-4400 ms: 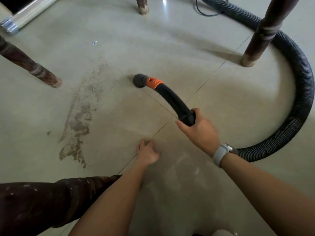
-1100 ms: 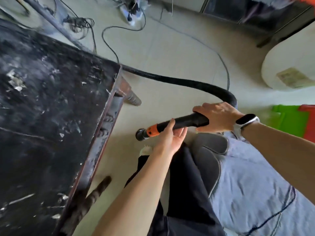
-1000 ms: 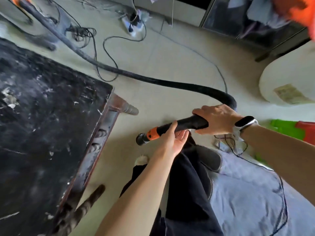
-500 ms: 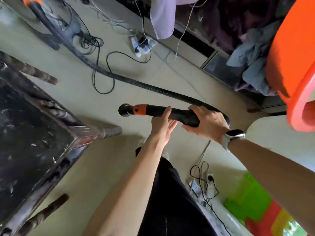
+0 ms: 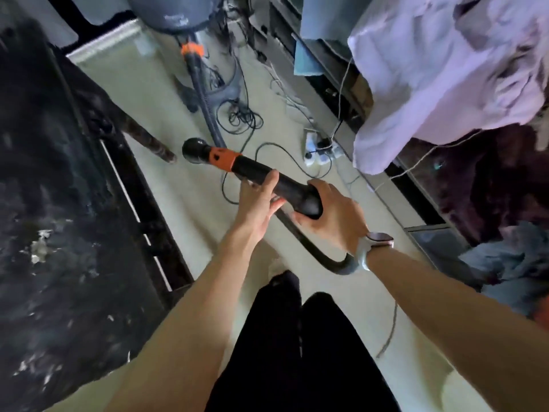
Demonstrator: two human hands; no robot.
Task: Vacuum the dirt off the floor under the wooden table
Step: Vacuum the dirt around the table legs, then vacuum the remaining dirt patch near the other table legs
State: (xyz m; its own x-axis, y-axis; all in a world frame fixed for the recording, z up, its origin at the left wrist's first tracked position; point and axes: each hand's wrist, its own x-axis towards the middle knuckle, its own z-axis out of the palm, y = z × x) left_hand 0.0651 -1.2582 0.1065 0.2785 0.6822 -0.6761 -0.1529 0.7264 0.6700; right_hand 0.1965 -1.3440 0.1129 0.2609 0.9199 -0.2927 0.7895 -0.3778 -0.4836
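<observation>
Both hands now carry the vacuum nozzle [image 5: 255,173] raised beside the desk [image 5: 59,203]: right hand [image 5: 329,215] grips it, left hand [image 5: 258,200] steadies underneath. Lifted off the floor, vacuuming seems finished.

Single head view, steeply downward, close over hands; edges blurred.

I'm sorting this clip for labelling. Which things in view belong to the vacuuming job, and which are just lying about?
Part of the job:
- vacuum nozzle, gripped by the right hand, left hand against it
- black hose
- vacuum body
- wooden table

Lying about:
- power strip and loose cables
- pale hanging cloth
- blue-grey clothes
</observation>
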